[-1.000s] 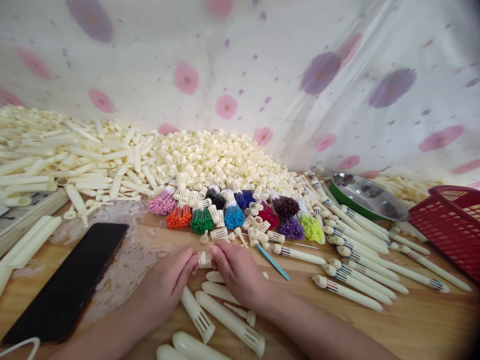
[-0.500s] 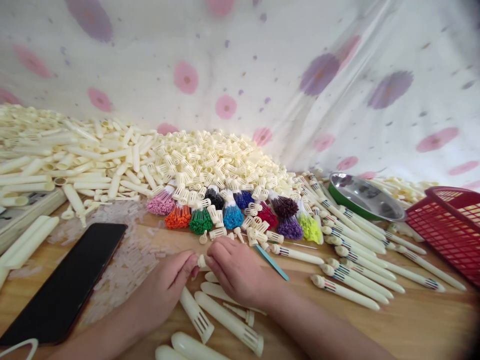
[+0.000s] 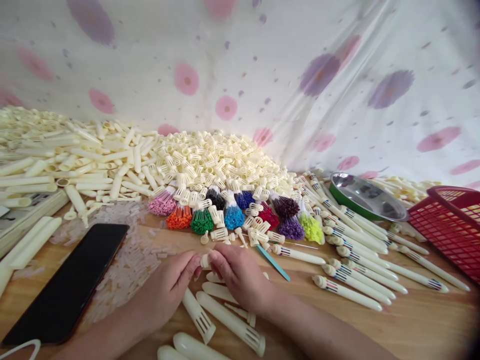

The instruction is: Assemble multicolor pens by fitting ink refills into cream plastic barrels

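Note:
My left hand and my right hand meet at the middle of the table, their fingertips closed on a small cream plastic pen part. Most of that part is hidden by the fingers. Below the hands lie slotted cream pen barrels, a thin pointed piece and smooth rounded barrels. Just beyond them stand bundles of coloured refill tips, among them orange, green and light blue. A teal flat stick rests right of my right hand.
A black phone lies at left beside scattered translucent sleeves. Heaps of cream parts line the back. Several assembled multicolour pens, a green-sided metal bowl and a red basket are at right.
My right hand has turned slightly, its fingers shifting around the pen part. My left hand keeps its grip almost unchanged. The whole view has shifted very slightly.

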A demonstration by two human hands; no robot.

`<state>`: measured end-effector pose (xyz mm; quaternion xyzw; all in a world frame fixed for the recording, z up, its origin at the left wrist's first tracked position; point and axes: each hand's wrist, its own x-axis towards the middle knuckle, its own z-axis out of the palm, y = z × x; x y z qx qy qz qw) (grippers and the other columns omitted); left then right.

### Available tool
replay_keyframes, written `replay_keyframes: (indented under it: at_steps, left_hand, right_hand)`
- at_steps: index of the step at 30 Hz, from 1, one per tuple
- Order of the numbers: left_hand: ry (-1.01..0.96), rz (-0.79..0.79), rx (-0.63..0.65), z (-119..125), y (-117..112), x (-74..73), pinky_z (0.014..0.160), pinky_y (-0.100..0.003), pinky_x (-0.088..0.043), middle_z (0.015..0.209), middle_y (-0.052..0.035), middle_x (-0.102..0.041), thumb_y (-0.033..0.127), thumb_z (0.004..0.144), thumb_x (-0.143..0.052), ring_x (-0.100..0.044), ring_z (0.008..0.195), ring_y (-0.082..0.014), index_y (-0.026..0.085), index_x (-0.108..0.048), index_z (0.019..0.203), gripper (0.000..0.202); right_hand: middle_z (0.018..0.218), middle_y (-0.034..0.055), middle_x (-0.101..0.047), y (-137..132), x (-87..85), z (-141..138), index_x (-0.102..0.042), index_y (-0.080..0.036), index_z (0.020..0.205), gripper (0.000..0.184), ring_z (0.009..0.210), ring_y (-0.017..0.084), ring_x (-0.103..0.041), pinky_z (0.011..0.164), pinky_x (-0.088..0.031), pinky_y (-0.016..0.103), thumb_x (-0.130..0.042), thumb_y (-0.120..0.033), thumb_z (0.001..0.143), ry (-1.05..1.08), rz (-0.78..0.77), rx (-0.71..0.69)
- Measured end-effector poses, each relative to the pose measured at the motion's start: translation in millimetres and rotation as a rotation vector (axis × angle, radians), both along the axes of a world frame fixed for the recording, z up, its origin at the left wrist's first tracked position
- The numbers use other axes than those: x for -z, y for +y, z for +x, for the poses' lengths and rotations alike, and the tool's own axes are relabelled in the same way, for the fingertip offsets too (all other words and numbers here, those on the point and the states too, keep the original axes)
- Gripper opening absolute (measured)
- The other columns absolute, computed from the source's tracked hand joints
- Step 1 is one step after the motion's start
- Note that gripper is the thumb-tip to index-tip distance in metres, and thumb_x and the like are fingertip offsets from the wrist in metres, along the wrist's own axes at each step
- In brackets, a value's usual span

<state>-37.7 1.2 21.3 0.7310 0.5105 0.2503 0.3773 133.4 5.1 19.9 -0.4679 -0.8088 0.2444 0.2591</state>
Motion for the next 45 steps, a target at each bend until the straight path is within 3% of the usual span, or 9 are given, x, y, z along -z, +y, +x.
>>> replay_keyframes:
  at_steps: [5,11,16,20,23,27,35,41,45]
  left_hand:
    - [-0.150,-0.153,-0.056,-1,1,5.5,0.060,-0.026,-0.047,0.061,0.0007,-0.058,0.048,0.085,-0.038,-0.056,0.062,-0.0163,0.021,-0.054,0.064,0.039]
    - [-0.309,-0.379,-0.142,1,1,10.4,0.061,-0.024,-0.048,0.064,0.0000,-0.058,0.058,0.075,-0.048,-0.058,0.070,-0.0168,0.020,-0.055,0.063,0.040]
    - [-0.463,-0.656,-0.258,6,3,-0.8,0.052,-0.018,-0.042,0.061,0.0019,-0.055,0.063,0.058,-0.062,-0.057,0.069,-0.0148,0.019,-0.057,0.067,0.045]
    - [-0.465,-0.718,-0.256,6,3,1.5,0.048,-0.016,-0.036,0.064,0.0024,-0.055,0.066,0.056,-0.062,-0.052,0.060,-0.0101,0.018,-0.057,0.071,0.050]
    - [-0.387,-0.589,-0.181,4,2,8.4,0.047,-0.019,-0.036,0.062,0.0017,-0.054,0.065,0.068,-0.051,-0.050,0.057,-0.0111,0.018,-0.054,0.067,0.047]
    - [-0.144,-0.119,-0.084,3,2,10.9,0.055,-0.025,-0.040,0.058,0.0018,-0.052,0.049,0.085,-0.034,-0.051,0.058,-0.0146,0.020,-0.048,0.062,0.040]
    - [0.217,0.513,-0.018,7,2,6.9,0.052,-0.027,-0.041,0.057,0.0000,-0.055,0.027,0.089,-0.026,-0.054,0.052,-0.0165,0.022,-0.045,0.063,0.033]
    - [0.243,0.454,0.005,-4,7,1.7,0.057,-0.026,-0.043,0.064,-0.0006,-0.059,0.031,0.090,-0.028,-0.058,0.061,-0.0166,0.021,-0.052,0.070,0.032]
    - [0.234,0.347,-0.166,-22,17,-2.5,0.062,-0.026,-0.044,0.075,-0.0005,-0.063,0.040,0.090,-0.028,-0.060,0.069,-0.0177,0.022,-0.055,0.089,0.032]
  right_hand:
    - [0.077,0.0073,-0.056,4,-4.0,3,-0.049,-0.016,0.080,0.028,0.071,0.017,-0.047,0.063,-0.036,0.027,-0.026,-0.028,0.093,-0.118,0.300,-0.164]
    - [0.061,-0.0007,-0.047,5,-0.8,1,-0.042,-0.019,0.069,0.037,0.054,0.011,-0.042,0.053,-0.031,0.022,-0.020,-0.032,0.096,-0.034,0.054,-0.030]
    - [0.082,0.0060,-0.054,8,-8.3,8,-0.045,-0.018,0.086,0.023,0.073,0.016,-0.048,0.065,-0.038,0.025,-0.026,-0.029,0.093,-0.075,0.202,-0.187]
    - [0.076,0.0052,-0.053,11,-7.4,6,-0.044,-0.019,0.078,0.024,0.069,0.016,-0.046,0.063,-0.036,0.025,-0.026,-0.025,0.093,-0.180,0.259,-0.210]
    - [0.067,0.0019,-0.050,11,-3.0,2,-0.040,-0.020,0.071,0.025,0.061,0.014,-0.042,0.058,-0.033,0.025,-0.026,-0.025,0.092,-0.148,0.273,-0.179]
    - [0.062,-0.0011,-0.045,6,2.3,-5,-0.035,-0.021,0.069,0.025,0.055,0.012,-0.040,0.053,-0.029,0.023,-0.026,-0.027,0.092,-0.021,0.139,-0.024]
    - [0.063,-0.0022,-0.042,0,-0.4,-11,-0.030,-0.021,0.069,0.024,0.056,0.011,-0.038,0.053,-0.029,0.021,-0.027,-0.028,0.092,0.117,0.017,0.058]
    - [0.064,-0.0029,-0.044,5,-13.8,9,-0.035,-0.021,0.071,0.026,0.058,0.010,-0.040,0.054,-0.029,0.020,-0.028,-0.031,0.094,-0.005,-0.032,-0.013]
    - [0.062,-0.0022,-0.049,14,-25.1,28,-0.044,-0.020,0.074,0.029,0.054,0.011,-0.043,0.052,-0.025,0.022,-0.029,-0.033,0.095,-0.294,-0.050,0.052]
